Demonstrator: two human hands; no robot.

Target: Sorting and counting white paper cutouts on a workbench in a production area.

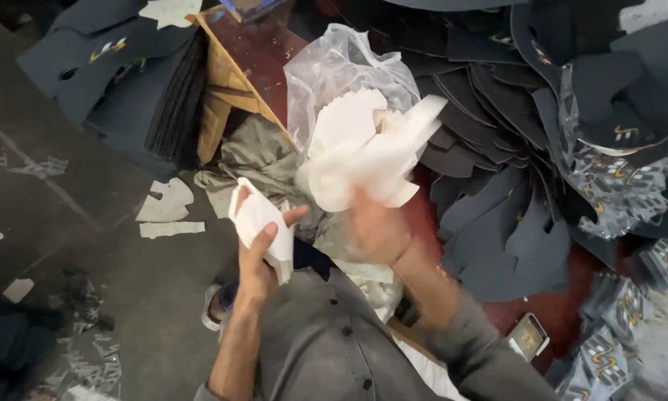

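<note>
My left hand (258,249) grips a small folded stack of white cut pieces (256,215) in front of my grey shirt. My right hand (375,226), blurred by motion, holds up a larger bunch of white cut sheets (364,152) that fan out above it. The bunch sits just below a crumpled clear plastic bag (334,70). The two hands are about a hand's width apart and do not touch.
Dark grey cut fabric pieces (497,148) lie heaped on a red table (263,52) at the right and back. Printed patterned pieces (616,178) lie at the right edge. A phone (528,336) rests near my right elbow. White scraps (167,208) litter the floor at left.
</note>
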